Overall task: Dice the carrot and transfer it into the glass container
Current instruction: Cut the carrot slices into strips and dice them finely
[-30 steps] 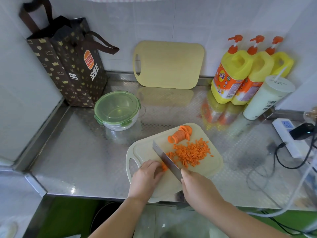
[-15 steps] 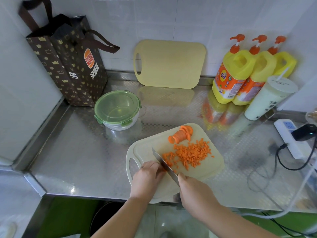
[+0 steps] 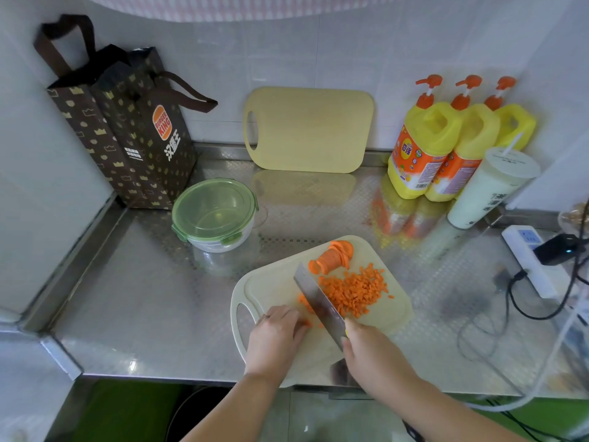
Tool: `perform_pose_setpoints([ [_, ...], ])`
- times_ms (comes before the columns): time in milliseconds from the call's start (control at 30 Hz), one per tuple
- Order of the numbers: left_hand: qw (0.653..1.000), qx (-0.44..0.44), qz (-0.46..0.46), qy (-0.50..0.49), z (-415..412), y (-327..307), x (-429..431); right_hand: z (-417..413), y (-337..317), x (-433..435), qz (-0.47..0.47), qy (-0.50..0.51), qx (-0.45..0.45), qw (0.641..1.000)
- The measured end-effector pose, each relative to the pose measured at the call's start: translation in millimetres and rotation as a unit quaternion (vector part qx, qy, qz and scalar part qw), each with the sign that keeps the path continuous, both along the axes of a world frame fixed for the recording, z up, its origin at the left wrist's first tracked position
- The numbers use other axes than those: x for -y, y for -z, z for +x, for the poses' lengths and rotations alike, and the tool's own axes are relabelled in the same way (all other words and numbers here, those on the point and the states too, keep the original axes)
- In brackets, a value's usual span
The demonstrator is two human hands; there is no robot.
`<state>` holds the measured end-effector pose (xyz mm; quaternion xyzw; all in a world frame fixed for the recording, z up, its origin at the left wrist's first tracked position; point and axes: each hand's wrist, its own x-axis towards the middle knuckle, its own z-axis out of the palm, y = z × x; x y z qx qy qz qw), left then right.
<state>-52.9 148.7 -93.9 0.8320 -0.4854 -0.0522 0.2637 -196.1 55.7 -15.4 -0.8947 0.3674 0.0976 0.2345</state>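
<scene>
Right hand (image 3: 369, 355) fingers clenched round knife (image 3: 317, 299); left hand (image 3: 277, 336) fingers curled, pinning carrot (image 3: 304, 304); cutting board (image 3: 271, 288) at counter (image 3: 143, 298) near edge.

We have bare steel counter (image 3: 134, 307) between the cutting board (image 3: 274, 282) and the glass container (image 3: 220, 244); that lane is open. Container's green lid (image 3: 213, 205) is on, so the mouth is blocked. A paper bag (image 3: 127, 132) stands just behind-left of it. Back right is crowded: detergent bottles (image 3: 443, 148), a lidded cup (image 3: 487, 193). Right side: power strip (image 3: 529, 263) and loose cables (image 3: 522, 314). The knife (image 3: 314, 298) slants across the board's middle.
</scene>
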Motion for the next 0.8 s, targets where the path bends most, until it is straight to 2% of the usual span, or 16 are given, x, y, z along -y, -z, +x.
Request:
perform_pose_setpoints([
  [100, 0.999, -0.047, 0.002, -0.001, -9, -8, 8, -5, -6, 8, -0.015, -0.011, 0.000, 1.000],
  [167, 0.994, -0.109, 0.017, -0.021, -7, -10, 6, -9, -9, 10, -0.020, -0.030, 0.000, 0.999],
  [267, 0.977, -0.199, -0.014, -0.070, 5, -12, -6, -12, -6, 5, -0.019, -0.065, 0.006, 0.998],
  [400, 0.969, -0.208, -0.029, -0.130, 16, -15, -17, -11, 3, -4, 0.021, -0.101, -0.006, 0.995],
  [533, 0.969, -0.210, -0.013, -0.127, 14, -13, -18, -14, 10, 5, 0.032, -0.089, -0.001, 0.996],
  [667, 0.973, -0.196, -0.010, -0.122, 15, -13, -16, -14, 4, 28, -0.021, -0.063, 0.010, 0.998],
  [733, 0.972, -0.201, -0.009, -0.122, 17, -18, -13, -16, 0, 37, -0.048, -0.078, 0.020, 0.996],
  [800, 0.963, -0.226, -0.045, -0.143, 21, -31, -7, -20, -6, 47, -0.099, -0.109, 0.018, 0.989],
])
